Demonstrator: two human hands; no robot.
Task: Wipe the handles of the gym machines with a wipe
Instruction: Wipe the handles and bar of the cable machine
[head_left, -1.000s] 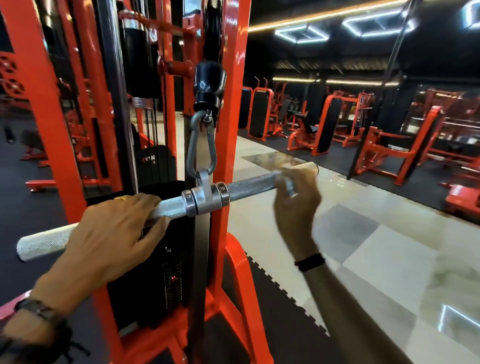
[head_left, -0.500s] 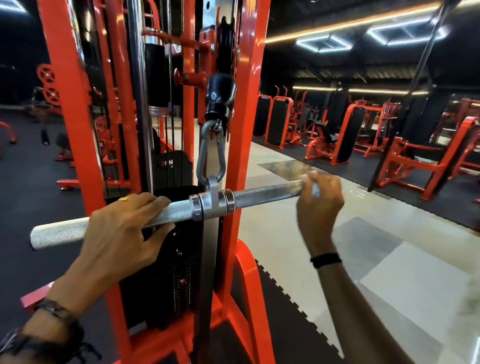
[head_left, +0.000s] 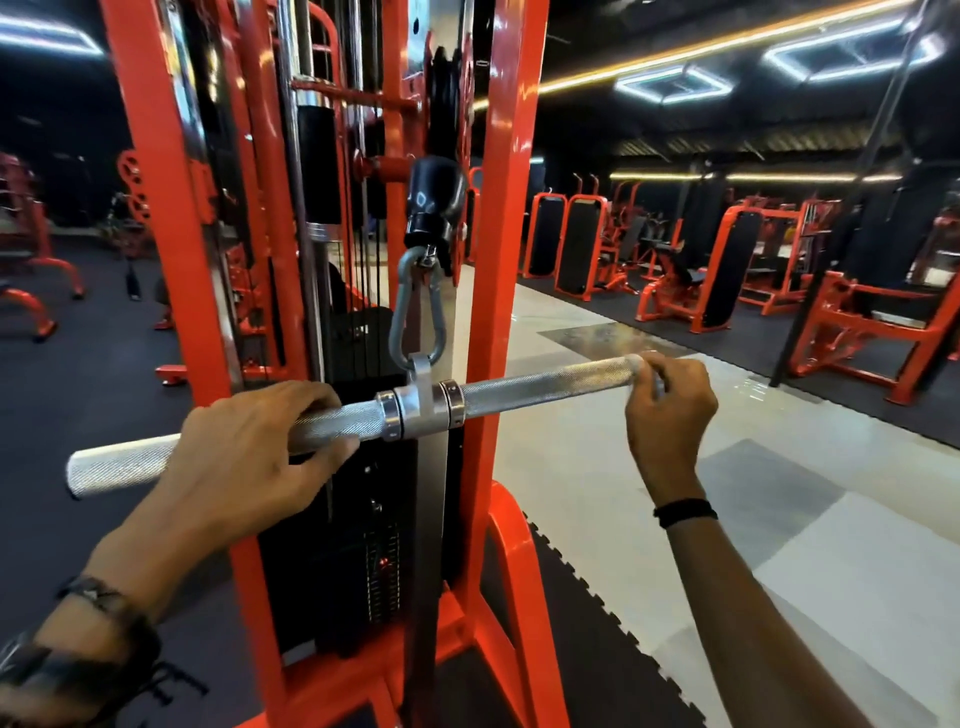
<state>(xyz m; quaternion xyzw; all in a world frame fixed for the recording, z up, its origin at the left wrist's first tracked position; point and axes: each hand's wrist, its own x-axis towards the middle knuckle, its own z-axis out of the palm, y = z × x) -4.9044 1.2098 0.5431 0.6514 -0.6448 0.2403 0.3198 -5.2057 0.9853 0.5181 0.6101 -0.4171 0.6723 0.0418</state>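
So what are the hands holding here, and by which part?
Both grip the knurled bar: the left hand wraps its left half beside the centre collar, and the right hand grips the right end. No wipe is clearly visible.

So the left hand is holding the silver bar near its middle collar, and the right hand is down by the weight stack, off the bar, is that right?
Not quite. In the head view the right hand is curled round the far right end of the silver bar, not by the weight stack. The left hand does hold the bar near its middle collar.
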